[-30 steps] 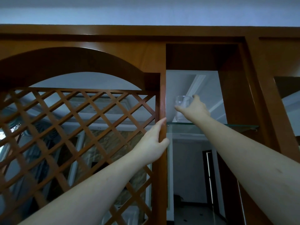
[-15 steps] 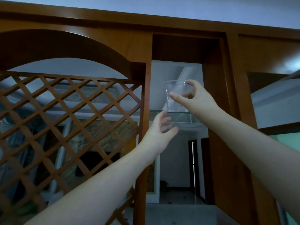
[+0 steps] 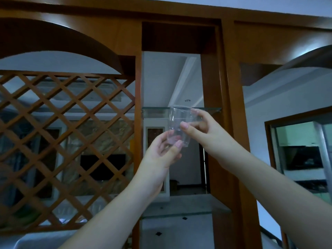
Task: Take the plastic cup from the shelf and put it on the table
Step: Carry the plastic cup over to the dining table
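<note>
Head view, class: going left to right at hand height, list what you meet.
wooden lattice panel → left hand → clear plastic cup → right hand → wooden post → glass door

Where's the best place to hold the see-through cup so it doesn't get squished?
Probably low on the cup, from underneath. It stands upright and narrows to a stiffer base, where the left hand cradles it. The right hand pinches the side wall below the thin, bendy rim.

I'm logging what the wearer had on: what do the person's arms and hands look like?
Both forearms are bare as far as the view shows, with no sleeves. The left hand and right hand show no gloves, rings, watch or bracelets. Fingernails look short and unpainted.
</note>
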`<state>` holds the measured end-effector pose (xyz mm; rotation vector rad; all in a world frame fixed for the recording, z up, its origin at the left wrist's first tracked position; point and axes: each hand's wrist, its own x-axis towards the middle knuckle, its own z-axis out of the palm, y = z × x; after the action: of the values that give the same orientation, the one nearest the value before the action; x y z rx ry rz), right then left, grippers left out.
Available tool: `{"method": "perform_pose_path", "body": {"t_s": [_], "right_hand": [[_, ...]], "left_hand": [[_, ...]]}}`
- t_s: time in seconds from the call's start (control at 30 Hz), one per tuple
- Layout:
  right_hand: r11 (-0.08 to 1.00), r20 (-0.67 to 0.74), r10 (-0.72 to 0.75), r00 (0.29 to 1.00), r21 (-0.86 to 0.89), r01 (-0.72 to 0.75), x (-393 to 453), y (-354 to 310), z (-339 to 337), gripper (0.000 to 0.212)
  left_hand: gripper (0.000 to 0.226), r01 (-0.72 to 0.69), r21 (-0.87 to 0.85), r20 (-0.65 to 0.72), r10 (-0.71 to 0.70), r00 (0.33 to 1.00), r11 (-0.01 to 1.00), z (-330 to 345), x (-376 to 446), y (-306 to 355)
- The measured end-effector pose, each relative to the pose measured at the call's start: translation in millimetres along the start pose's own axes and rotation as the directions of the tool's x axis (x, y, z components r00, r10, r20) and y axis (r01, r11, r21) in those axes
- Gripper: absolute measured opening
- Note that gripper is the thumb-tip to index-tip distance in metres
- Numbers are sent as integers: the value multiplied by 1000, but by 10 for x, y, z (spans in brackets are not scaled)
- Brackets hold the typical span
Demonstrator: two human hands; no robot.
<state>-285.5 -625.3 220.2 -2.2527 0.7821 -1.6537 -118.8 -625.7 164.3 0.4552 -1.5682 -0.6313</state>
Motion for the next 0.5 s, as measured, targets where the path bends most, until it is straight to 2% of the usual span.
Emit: {"method": "perform_pose_path", "body": {"t_s": [0.13, 0.37, 0.5], "right_hand": [[999, -18, 44, 999, 16, -44, -253, 21, -4, 80], [992, -19, 128, 992, 3, -128, -628, -192, 71, 81], [988, -14, 143, 990, -62, -144, -820, -387, 237, 77]], "left_hand": [[54, 48, -24, 25, -48, 999, 999, 40, -212, -31], [52, 73, -55, 68, -69, 995, 996, -15, -595, -77], [53, 97, -62, 97, -91, 991, 993, -133, -822, -88]]}}
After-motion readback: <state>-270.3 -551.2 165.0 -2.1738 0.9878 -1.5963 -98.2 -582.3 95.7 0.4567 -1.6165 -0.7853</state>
